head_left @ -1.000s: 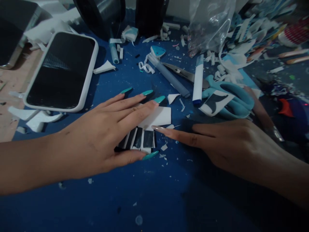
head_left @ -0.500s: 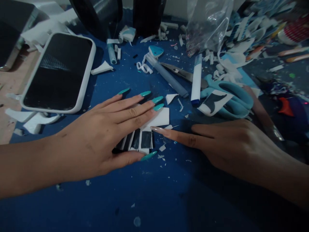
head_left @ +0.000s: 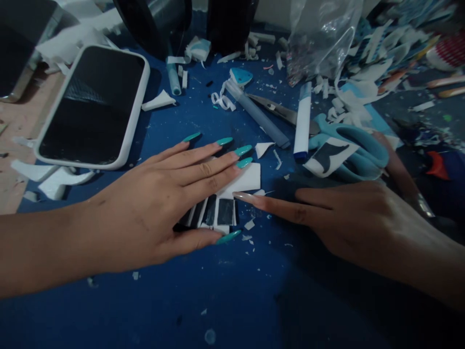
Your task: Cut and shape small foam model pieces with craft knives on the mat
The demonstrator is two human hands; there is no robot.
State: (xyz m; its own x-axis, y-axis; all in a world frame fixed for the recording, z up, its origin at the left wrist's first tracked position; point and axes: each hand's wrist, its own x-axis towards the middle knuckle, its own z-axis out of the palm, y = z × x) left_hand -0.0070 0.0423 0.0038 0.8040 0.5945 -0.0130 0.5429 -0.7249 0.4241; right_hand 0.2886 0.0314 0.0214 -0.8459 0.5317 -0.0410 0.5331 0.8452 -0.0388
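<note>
My left hand [head_left: 156, 206] lies flat, palm down, fingers stretched out, over a small white piece [head_left: 250, 177] on the blue tabletop [head_left: 145, 310]. Part of that piece shows past the fingertips. Below the index finger, black-and-white strips [head_left: 225, 212] stick out, framed by the thumb; the rest is hidden under the palm. My right hand [head_left: 348, 218] reaches in from the right with its index finger extended. Its nail is at the white piece's lower edge; I cannot tell whether it presses. The other fingers are bent and partly hidden, with nothing visible in them.
Blue-handled scissors [head_left: 366, 140] lie right of centre, under a white scrap with a black shape [head_left: 329, 156]. A white marker [head_left: 302, 121] and a grey-blue marker [head_left: 263, 116] are beside them. A phone [head_left: 94, 106] rests at left. A plastic bag [head_left: 323, 39] and foam scraps [head_left: 160, 100] lie farther back.
The whole view has shifted slightly, so everything appears a little farther right. Both hands keep the same pose over the white piece.
</note>
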